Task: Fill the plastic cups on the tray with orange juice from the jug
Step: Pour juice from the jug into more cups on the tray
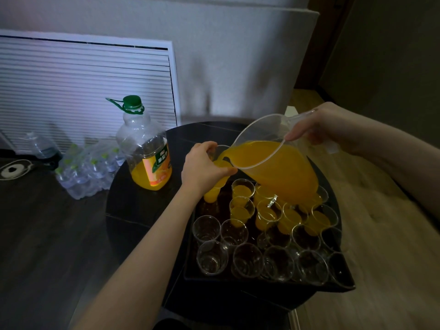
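Observation:
My right hand (pixel 333 127) grips the handle of a clear plastic jug (pixel 273 163), tilted left with its spout over a cup. Orange juice fills the jug's lower half. My left hand (pixel 202 167) holds a clear plastic cup (pixel 217 184), lifted above the tray's far left corner, and juice runs into it. On the dark tray (pixel 190 265) stand several cups: those in the far rows (pixel 242 189) hold juice, those in the near rows (pixel 212 257) hold none.
The tray sits on a round dark table (pixel 133 210). A large juice bottle (pixel 145 148) with a green cap stands at the table's far left, about a quarter full. A pack of water bottles (pixel 88 167) lies on the floor beyond.

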